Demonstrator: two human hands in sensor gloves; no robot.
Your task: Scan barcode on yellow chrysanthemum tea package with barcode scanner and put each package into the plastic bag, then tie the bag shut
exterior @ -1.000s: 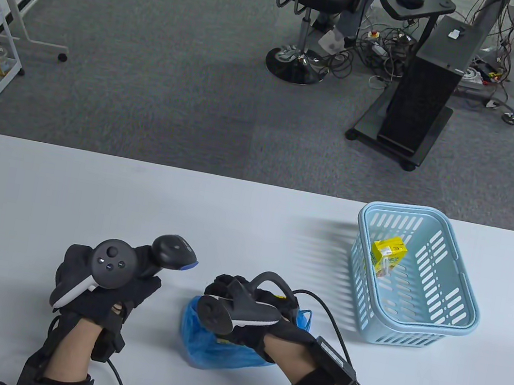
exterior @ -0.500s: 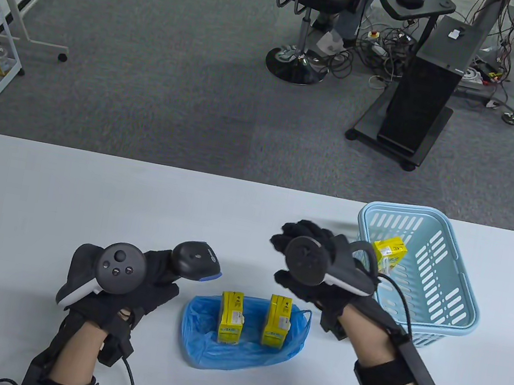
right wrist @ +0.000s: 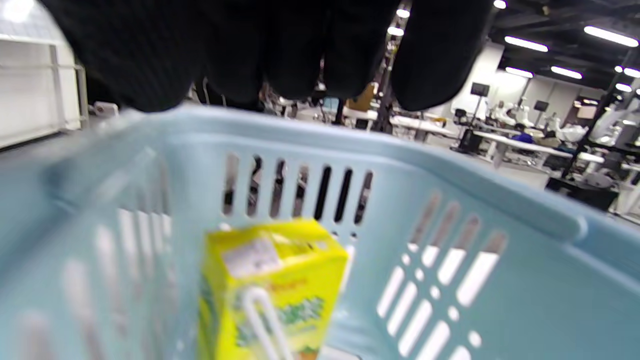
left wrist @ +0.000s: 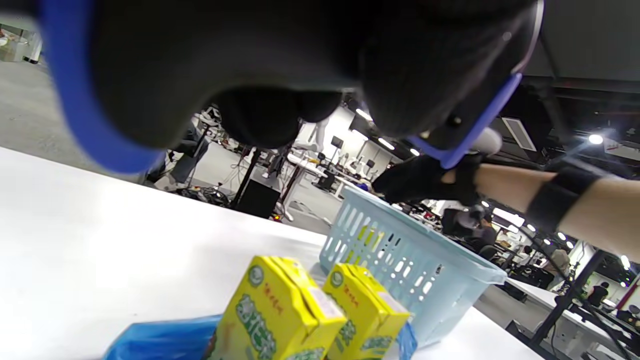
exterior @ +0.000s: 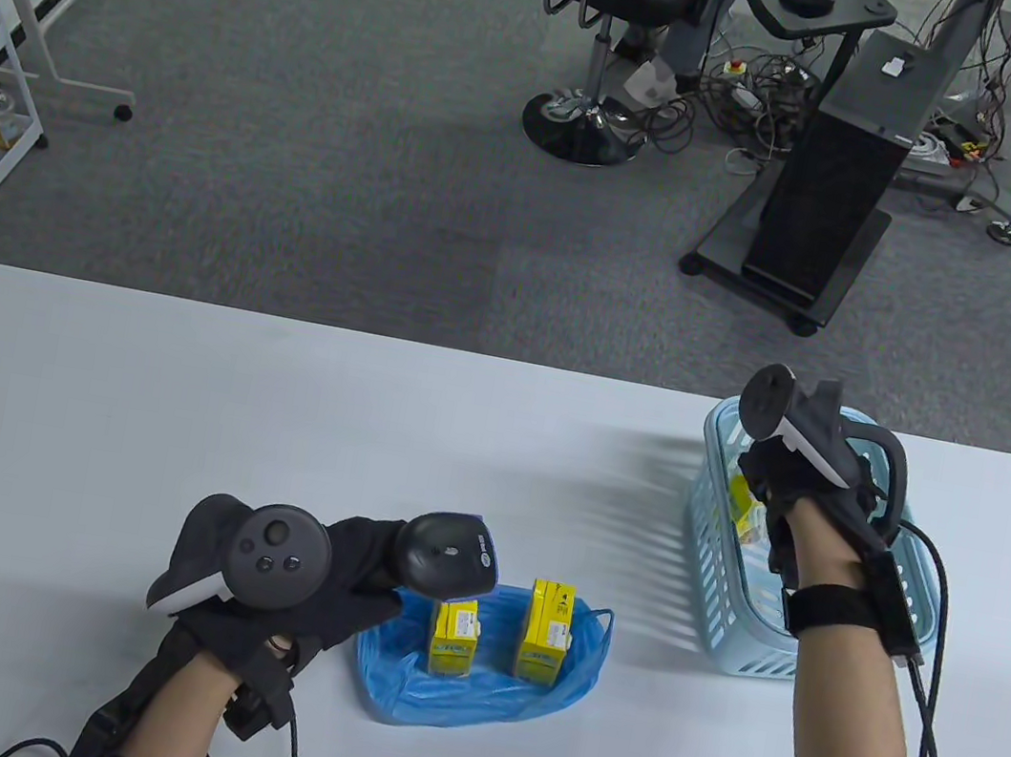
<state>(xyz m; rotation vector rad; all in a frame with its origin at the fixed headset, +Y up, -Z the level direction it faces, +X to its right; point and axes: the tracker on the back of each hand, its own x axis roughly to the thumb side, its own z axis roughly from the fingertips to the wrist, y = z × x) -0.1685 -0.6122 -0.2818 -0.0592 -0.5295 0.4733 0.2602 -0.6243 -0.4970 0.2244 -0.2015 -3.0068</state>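
My left hand [exterior: 337,578] grips the black barcode scanner [exterior: 445,567], whose head hangs just over the left of two yellow tea packages [exterior: 453,638] [exterior: 546,631] standing upright on the flattened blue plastic bag [exterior: 473,688]. Both cartons [left wrist: 277,312] [left wrist: 367,312] show in the left wrist view below the scanner's blue-rimmed head [left wrist: 250,65]. My right hand [exterior: 788,484] reaches down into the light blue basket [exterior: 907,639], above a third yellow package [right wrist: 270,290] with a white straw. Its fingers [right wrist: 280,45] hang relaxed over the carton, apart from it.
The basket [right wrist: 450,200] stands at the table's right side, its slotted walls around my right hand. A glove cable [exterior: 932,721] trails from my right wrist. Beyond the far table edge are an office chair [exterior: 611,38] and a black computer tower [exterior: 841,164].
My right hand let go of the second package on the bag and moved right and away into the basket. My left hand carried the scanner rightward, over the left package.
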